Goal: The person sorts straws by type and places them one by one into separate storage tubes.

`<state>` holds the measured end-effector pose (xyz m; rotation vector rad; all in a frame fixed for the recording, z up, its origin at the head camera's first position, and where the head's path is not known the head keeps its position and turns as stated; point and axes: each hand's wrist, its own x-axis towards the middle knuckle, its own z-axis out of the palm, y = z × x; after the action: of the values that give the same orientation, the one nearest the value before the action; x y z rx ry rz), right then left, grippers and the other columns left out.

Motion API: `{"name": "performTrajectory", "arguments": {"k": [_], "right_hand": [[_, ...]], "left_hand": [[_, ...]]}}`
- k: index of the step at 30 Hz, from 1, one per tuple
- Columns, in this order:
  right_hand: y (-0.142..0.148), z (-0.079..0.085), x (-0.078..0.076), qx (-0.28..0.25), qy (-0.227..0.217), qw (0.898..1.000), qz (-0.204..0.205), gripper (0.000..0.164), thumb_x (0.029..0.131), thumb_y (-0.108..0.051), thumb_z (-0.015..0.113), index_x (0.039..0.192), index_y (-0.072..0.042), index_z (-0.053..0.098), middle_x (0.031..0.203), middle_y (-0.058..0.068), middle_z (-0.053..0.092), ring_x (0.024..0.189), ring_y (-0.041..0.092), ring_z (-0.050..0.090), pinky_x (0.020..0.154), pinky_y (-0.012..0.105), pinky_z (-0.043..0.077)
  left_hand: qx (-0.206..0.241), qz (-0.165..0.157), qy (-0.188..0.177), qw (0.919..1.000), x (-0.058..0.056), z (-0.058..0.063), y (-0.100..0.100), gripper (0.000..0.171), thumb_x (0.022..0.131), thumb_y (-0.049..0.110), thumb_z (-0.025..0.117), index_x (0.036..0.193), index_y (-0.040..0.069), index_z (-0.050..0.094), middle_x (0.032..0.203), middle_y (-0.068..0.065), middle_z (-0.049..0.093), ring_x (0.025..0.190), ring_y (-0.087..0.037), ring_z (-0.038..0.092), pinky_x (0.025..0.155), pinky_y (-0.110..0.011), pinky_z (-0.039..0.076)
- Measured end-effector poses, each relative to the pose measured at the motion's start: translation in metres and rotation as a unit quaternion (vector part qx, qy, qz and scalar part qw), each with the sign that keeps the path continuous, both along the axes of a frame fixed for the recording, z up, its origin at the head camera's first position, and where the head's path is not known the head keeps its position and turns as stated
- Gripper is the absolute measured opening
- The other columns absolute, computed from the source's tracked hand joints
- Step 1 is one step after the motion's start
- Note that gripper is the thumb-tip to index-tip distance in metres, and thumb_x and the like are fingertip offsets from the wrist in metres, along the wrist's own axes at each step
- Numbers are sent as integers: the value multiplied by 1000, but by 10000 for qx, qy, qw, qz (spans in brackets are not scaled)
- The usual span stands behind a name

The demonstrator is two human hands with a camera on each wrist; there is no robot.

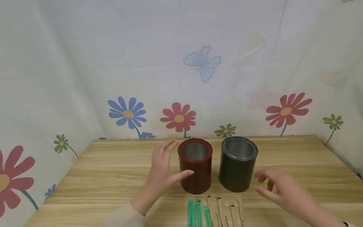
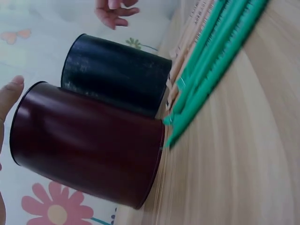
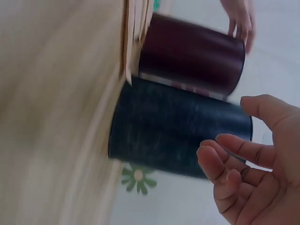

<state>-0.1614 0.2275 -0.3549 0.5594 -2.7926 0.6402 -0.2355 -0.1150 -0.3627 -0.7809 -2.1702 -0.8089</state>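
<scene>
A dark red can (image 1: 196, 175) with an open top stands upright on the table. My left hand (image 1: 164, 167) is at its left side, thumb across the front and fingers extended by the rim. To its right stands a black can (image 1: 236, 173), open at the top as well. My right hand (image 1: 286, 190) hovers just right of the black can, fingers loosely bent and nothing between them. In front of the cans lie several green paper-wrapped straws (image 1: 199, 217) and, beside them, several brown paper-wrapped straws (image 1: 221, 216).
The wooden table (image 1: 110, 174) reaches back to a pale cloth (image 1: 152, 59) printed with flowers and butterflies, which also hangs along both sides. The straws lie near the front, pointing toward the cans.
</scene>
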Motion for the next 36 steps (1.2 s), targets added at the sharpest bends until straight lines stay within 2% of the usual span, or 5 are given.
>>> {"name": "performTrajectory", "arguments": {"k": [6, 11, 19, 28, 36], "right_hand": [[-19, -18, 12, 22, -298, 9994, 200, 21, 87, -34, 69, 94, -15, 67, 78, -13, 60, 57, -7, 40, 51, 17, 37], [-27, -30, 17, -147, -735, 9970, 185, 14, 87, -32, 68, 82, -20, 64, 68, -16, 56, 55, -7, 40, 50, 17, 37], [-39, -42, 19, 134, -737, 9972, 20, 20, 84, -32, 70, 71, -24, 58, 58, -16, 47, 53, -5, 37, 51, 18, 34], [-47, -47, 20, 586, -909, 9937, -301, 32, 79, -39, 73, 66, -22, 49, 56, -13, 44, 51, 3, 36, 50, 20, 31], [-47, -54, 20, 767, -783, 9933, -354, 37, 77, -37, 74, 64, -21, 44, 55, -11, 39, 50, 4, 33, 48, 20, 29]], "left_hand": [[452, 166, -1351, 9897, -3, 2, 13, 96, 66, 49, 84, 140, 5, 42, 140, -15, 47, 131, -33, 39, 110, -60, 29], [741, 225, -2093, 9748, -5, 4, 23, 92, 67, 41, 85, 140, 4, 42, 141, -14, 46, 131, -34, 38, 108, -60, 31], [894, 104, -2456, 9652, -10, 0, 26, 96, 70, 47, 81, 145, 6, 37, 146, -14, 42, 137, -36, 34, 111, -62, 28], [1349, -62, -2736, 9523, -11, -3, 25, 93, 71, 44, 82, 146, 10, 37, 148, -13, 42, 137, -36, 35, 107, -61, 35], [1432, -200, -2764, 9501, -12, -3, 27, 94, 71, 42, 83, 145, 7, 37, 146, -14, 43, 136, -36, 36, 108, -61, 35]]}}
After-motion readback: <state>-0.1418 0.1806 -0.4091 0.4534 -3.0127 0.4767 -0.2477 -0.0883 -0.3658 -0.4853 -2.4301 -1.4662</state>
